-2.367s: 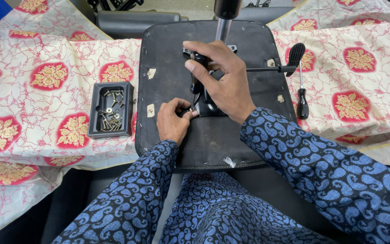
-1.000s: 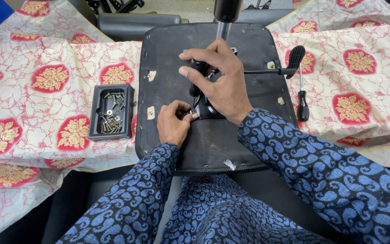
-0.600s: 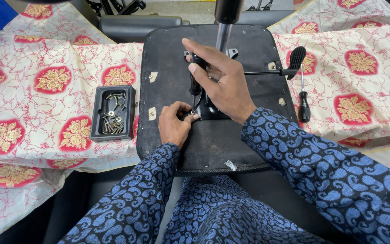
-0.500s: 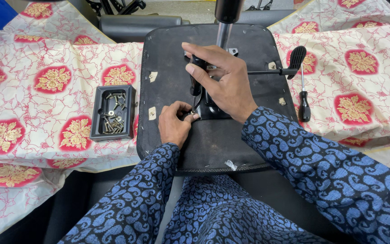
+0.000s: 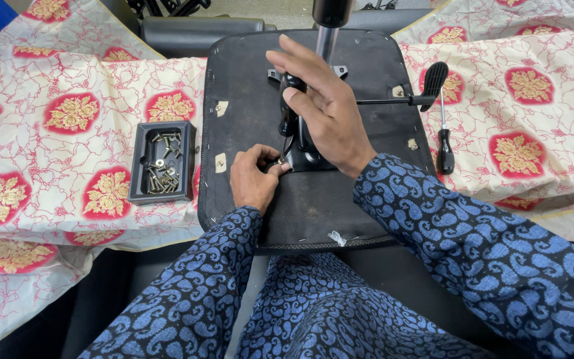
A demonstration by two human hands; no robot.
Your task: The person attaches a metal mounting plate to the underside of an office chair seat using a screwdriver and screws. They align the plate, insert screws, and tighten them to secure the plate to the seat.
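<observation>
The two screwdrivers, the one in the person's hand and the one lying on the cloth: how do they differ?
The held screwdriver stands nearly upright on the black chair-seat underside, gripped by the right hand, its tip down by the left hand. The spare screwdriver lies flat and untouched on the patterned cloth. The held one's shaft is mostly hidden; the spare's shows fully. Both have dark handles.

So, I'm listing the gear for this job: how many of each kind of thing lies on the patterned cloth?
Upturned black chair seat base: 1
Black plastic tray of screws: 1
Black-handled screwdriver: 1
Total: 3
</observation>
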